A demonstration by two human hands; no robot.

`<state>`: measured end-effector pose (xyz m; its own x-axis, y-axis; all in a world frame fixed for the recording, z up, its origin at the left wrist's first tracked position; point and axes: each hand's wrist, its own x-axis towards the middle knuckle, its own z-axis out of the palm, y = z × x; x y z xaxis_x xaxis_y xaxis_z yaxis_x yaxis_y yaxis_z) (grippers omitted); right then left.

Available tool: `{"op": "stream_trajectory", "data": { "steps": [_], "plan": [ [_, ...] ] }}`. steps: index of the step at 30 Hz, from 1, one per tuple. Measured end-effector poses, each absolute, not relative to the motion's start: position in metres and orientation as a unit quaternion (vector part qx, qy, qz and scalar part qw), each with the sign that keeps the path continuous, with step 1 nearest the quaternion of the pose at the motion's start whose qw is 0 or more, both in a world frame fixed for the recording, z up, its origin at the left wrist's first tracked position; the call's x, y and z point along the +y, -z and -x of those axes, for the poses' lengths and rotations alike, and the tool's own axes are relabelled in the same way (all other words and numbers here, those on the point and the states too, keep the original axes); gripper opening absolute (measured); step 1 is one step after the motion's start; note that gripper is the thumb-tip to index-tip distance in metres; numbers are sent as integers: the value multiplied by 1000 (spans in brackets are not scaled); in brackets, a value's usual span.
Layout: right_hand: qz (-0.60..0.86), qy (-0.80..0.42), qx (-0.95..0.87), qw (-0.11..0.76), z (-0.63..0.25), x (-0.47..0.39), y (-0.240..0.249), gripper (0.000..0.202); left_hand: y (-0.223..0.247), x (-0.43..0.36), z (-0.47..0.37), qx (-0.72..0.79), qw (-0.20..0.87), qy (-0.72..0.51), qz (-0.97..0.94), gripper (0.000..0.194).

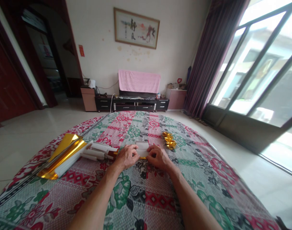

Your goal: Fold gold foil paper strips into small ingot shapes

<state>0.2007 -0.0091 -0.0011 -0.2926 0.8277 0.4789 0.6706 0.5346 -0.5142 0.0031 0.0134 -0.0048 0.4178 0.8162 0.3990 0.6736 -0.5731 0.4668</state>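
Note:
A small sheet of gold foil paper [142,148] lies on the patterned tablecloth [157,188], its white back facing up and a narrow gold strip showing along the near edge. At its left side my left hand [127,156] is closed, thumb and fingers pinching the near corner. My right hand [158,156] grips the opposite corner the same way, fingers curled. Just left of my left hand are several white-backed paper rolls [99,150]. Beyond my right hand sits a cluster of folded gold foil pieces [169,140].
Larger gold foil sheets [65,155], partly rolled, lie on the left of the table. Past the table's far edge stands a low black TV cabinet [138,105] with a pink cloth [139,81] over the screen. A purple curtain [211,54] and glass doors are at right.

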Motion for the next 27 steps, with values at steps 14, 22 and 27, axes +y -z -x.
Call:
{"op": "stream_trajectory", "data": {
  "steps": [14, 22, 27],
  "plan": [
    [467, -88, -810, 343, -193, -6, 7, 7, 4, 11, -2, 445, 118, -271, -845, 12],
    [478, -108, -807, 329, -195, -8, 0, 11, 0, 8, -5, 454, 98, -241, -852, 15],
    [483, -127, -802, 328, -198, -8, 0, 16, 0, 9, -6, 464, 104, -251, -843, 17]
  ]
}}
